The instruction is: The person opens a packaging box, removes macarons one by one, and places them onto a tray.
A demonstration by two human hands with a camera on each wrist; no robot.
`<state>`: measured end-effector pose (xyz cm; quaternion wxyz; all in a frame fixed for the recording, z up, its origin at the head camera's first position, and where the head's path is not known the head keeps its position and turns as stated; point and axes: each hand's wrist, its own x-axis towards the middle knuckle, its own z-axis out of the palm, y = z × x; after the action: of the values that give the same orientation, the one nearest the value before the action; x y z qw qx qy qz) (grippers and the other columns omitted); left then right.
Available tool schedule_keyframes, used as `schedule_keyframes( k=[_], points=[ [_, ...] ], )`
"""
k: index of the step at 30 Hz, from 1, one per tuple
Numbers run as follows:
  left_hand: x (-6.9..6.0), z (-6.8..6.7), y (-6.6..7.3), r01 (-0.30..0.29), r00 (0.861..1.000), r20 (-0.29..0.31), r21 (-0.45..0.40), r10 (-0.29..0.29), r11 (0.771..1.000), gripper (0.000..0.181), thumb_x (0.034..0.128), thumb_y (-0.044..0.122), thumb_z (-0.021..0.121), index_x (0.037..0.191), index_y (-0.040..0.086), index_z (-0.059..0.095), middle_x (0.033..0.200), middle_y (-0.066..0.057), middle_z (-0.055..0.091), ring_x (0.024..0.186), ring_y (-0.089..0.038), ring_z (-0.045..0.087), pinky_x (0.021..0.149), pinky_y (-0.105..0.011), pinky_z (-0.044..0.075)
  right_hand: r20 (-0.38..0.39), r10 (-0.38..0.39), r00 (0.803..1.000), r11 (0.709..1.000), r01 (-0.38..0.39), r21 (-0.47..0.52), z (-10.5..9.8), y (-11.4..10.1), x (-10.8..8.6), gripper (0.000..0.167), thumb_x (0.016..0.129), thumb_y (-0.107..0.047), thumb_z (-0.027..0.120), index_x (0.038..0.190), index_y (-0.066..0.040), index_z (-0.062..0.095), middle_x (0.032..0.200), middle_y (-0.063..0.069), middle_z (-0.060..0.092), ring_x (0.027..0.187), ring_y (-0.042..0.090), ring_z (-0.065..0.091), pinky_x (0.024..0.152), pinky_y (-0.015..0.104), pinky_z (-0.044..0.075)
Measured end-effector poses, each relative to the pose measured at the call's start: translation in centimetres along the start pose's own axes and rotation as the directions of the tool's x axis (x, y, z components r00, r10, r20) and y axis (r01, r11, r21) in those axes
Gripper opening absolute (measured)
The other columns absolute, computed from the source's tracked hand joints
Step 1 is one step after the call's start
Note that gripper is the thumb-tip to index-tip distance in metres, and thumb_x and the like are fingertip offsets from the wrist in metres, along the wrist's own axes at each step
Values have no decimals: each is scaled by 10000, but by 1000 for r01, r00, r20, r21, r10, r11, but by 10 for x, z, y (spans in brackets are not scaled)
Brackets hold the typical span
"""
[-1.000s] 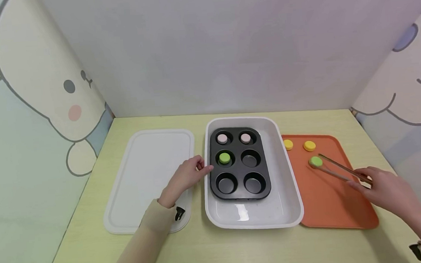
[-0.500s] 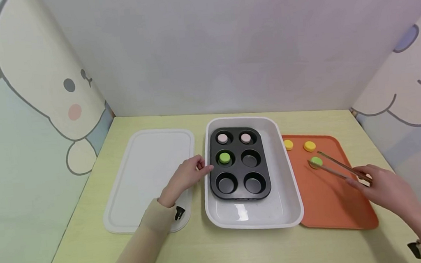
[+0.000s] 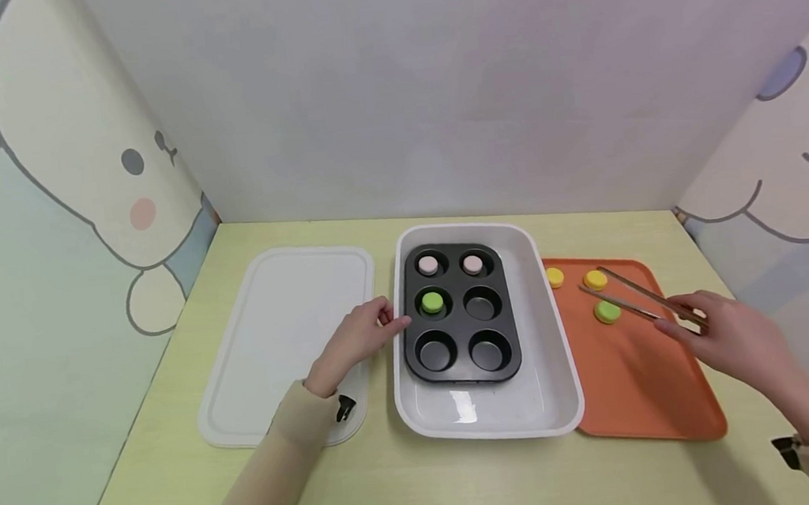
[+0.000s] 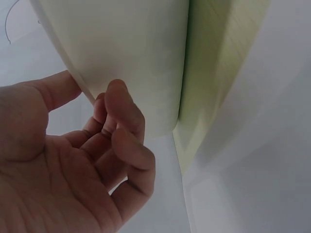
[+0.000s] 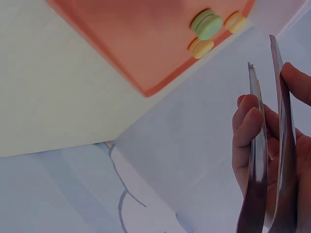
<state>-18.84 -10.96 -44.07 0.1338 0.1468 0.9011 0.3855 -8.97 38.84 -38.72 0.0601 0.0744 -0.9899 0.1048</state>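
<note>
My left hand [image 3: 362,333] pinches the left rim of a white basin [image 3: 490,428]; in the left wrist view its thumb [image 4: 64,90] lies over the rim and curled fingers [image 4: 131,150] sit outside the wall. My right hand [image 3: 735,337] grips metal tongs [image 3: 641,313], whose spread tips are around or above a yellow macaron [image 3: 595,279] on the orange tray [image 3: 643,384]. A green macaron [image 3: 607,312] lies just in front of the tongs. Another yellow macaron [image 3: 555,278] rests beside the basin. In the right wrist view, the tongs [image 5: 282,145] hold nothing.
Inside the basin stands a dark muffin pan [image 3: 458,323]. Two pink macarons [image 3: 428,266] occupy its back cups, and a green macaron [image 3: 432,303] is in the middle left cup. A white tray [image 3: 269,342] lies left, partly under my left forearm [image 3: 272,469].
My right hand has moved the tongs away from the green macaron, back and slightly left to the yellow one. The green macaron stays on the orange tray. My left hand has not moved.
</note>
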Motion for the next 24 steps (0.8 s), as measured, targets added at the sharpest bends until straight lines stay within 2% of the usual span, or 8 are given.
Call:
schedule_keyframes(
  k=[4, 7, 11, 17, 22, 24],
  points=[
    [0, 0, 1, -3, 1000, 5, -1, 3, 1000, 295, 963, 365, 666, 885, 108, 544, 776, -24, 551, 635, -173, 471, 568, -291, 376, -15, -15, 1000, 1000, 15, 7, -6, -8, 5, 486, 897, -410, 740, 1161, -8, 674, 898, 82, 660, 579, 44, 425, 490, 277, 320],
    [-1, 0, 2, 1, 1000, 5, 1, -1, 1000, 296, 961, 367, 667, 885, 109, 545, 777, -23, 552, 639, -172, 473, 571, -289, 377, -27, -36, 999, 999, 36, 3, -9, -16, 12, 432, 893, -412, 744, 1099, -38, 682, 777, 4, 578, 551, 54, 391, 487, 273, 295],
    [0, 0, 1, -1, 1000, -2, 1, 1, 1000, 295, 962, 364, 667, 881, 110, 542, 775, -24, 550, 637, -173, 470, 570, -290, 375, -33, -56, 998, 998, 56, -7, -12, -27, 24, 434, 892, -412, 746, 1089, -32, 679, 702, -32, 478, 542, 90, 362, 490, 284, 266],
    [0, 1, -2, -6, 1000, -4, 8, 6, 1000, 297, 959, 366, 671, 877, 114, 538, 767, -21, 544, 630, -166, 463, 571, -289, 372, -10, -77, 997, 997, 76, -9, -17, -47, 42, 467, 890, -432, 743, 1143, -45, 677, 718, -29, 480, 543, 133, 359, 483, 299, 270],
    [0, 1, 0, -9, 1000, -4, 8, 9, 1000, 295, 958, 362, 672, 878, 111, 541, 769, -21, 548, 630, -168, 465, 568, -287, 373, -44, -140, 989, 990, 139, -21, -15, -64, 55, 457, 861, -390, 783, 1166, -63, 694, 712, -56, 495, 538, 117, 379, 483, 297, 297],
    [-1, 1, 0, -11, 1000, -6, 10, 11, 1000, 294, 959, 361, 671, 878, 110, 541, 768, -21, 547, 631, -170, 464, 567, -286, 371, -61, -177, 982, 984, 176, -26, -13, -70, 61, 420, 846, -358, 802, 1132, -65, 707, 714, -69, 505, 547, 101, 394, 493, 296, 315]
  ],
)
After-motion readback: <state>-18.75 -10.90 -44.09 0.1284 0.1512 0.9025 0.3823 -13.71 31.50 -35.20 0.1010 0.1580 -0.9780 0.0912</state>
